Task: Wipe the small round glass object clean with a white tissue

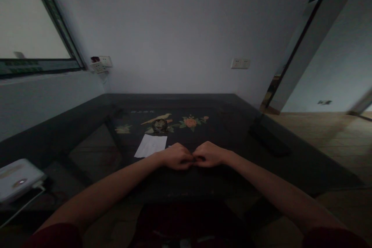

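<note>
My left hand (178, 156) and my right hand (209, 155) are both curled into fists, resting at the near part of the dark table. Their knuckles meet in the middle, and nothing sticks out of either fist. Just beyond my left hand and forearm lies a white sheet of paper (150, 145), its near edge partly behind that wrist. A small, thin white thing beside the paper is too small to name. Behind the sheet stands a round, dark, glassy object (159, 125), perhaps a small bowl or ashtray.
The glossy black table (226, 124) carries a printed bird and flowers and meets the wall. A white box with a cable (20, 178) sits at the left edge. On the right lies a long dark object (269, 139). Sockets (240, 63) are on the wall.
</note>
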{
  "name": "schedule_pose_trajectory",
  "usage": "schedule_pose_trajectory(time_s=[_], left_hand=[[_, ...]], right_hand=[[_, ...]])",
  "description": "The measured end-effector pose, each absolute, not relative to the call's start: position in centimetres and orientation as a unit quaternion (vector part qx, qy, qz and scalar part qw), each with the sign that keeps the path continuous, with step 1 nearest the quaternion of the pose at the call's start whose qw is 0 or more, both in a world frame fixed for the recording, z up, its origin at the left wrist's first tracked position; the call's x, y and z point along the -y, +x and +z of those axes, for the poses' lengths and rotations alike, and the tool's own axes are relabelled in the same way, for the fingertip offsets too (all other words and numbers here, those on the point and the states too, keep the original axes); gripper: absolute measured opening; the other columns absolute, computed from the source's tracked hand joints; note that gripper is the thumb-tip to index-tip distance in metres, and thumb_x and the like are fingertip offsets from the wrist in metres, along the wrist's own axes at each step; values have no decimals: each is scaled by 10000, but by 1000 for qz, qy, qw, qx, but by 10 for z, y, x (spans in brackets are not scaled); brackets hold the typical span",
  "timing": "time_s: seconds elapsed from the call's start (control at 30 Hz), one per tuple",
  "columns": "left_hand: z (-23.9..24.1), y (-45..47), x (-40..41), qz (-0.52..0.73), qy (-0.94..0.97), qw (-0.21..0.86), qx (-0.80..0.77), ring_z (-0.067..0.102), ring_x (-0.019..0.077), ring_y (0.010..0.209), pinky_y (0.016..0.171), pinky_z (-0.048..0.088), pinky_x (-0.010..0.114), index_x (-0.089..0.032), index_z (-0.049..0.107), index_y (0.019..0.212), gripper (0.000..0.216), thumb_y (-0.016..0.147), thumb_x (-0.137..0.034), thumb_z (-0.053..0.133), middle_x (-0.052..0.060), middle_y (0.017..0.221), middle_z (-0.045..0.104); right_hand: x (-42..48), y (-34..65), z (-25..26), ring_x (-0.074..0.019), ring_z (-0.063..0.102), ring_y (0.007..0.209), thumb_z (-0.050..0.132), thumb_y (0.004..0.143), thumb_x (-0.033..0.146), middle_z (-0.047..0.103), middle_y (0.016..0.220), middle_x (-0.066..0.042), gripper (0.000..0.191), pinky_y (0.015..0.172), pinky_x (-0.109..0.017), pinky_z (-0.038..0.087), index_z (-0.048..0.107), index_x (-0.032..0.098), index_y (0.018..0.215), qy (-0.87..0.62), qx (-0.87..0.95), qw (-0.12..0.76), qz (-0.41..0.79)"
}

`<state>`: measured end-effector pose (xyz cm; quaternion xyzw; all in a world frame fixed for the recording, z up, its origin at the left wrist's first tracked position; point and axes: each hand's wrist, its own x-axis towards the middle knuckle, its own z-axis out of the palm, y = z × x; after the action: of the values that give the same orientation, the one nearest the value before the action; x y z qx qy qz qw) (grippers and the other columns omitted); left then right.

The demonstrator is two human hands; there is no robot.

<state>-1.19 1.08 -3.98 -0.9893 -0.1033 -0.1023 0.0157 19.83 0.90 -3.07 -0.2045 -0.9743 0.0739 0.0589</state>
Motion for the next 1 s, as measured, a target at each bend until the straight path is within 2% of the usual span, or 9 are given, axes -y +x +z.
schedule_pose_trajectory(time_s=[0.33, 0.5, 0.73, 1.0], left_hand=[[-44, -11, -13, -115, -987, -1, 117, 574, 127, 568, 540, 385, 246, -187, 615, 676, 160, 811, -190, 530, 23, 647, 651], [-45, -11, -13, -107, -988, 2, 108, 563, 124, 564, 530, 367, 246, -184, 612, 682, 147, 804, -184, 530, 21, 644, 646], [-45, -10, -12, -101, -989, 14, 111, 544, 118, 555, 537, 369, 254, -196, 551, 637, 198, 832, -210, 520, 3, 613, 614], [-45, -10, -12, -106, -987, 16, 117, 596, 132, 629, 575, 382, 253, -196, 602, 730, 157, 856, -208, 508, 23, 704, 675]], right_hand=[[-16, 197, -47, -92, 429, 527, 575, 863, 364, 514, 563, 24, 309, 534, -228, 229, 560, 165, 627, -210, 968, 99, 100], [-18, 197, -39, -83, 394, 520, 603, 839, 385, 434, 555, 47, 347, 532, -225, 212, 480, 173, 594, -225, 963, 75, 128], [-27, 204, -42, -110, 368, 560, 512, 843, 265, 462, 599, 28, 247, 554, -247, 196, 438, 190, 620, -271, 956, 95, 64], [-20, 191, -50, -110, 399, 545, 526, 785, 208, 507, 596, 21, 184, 542, -247, 188, 458, 191, 615, -274, 955, 87, 70]])
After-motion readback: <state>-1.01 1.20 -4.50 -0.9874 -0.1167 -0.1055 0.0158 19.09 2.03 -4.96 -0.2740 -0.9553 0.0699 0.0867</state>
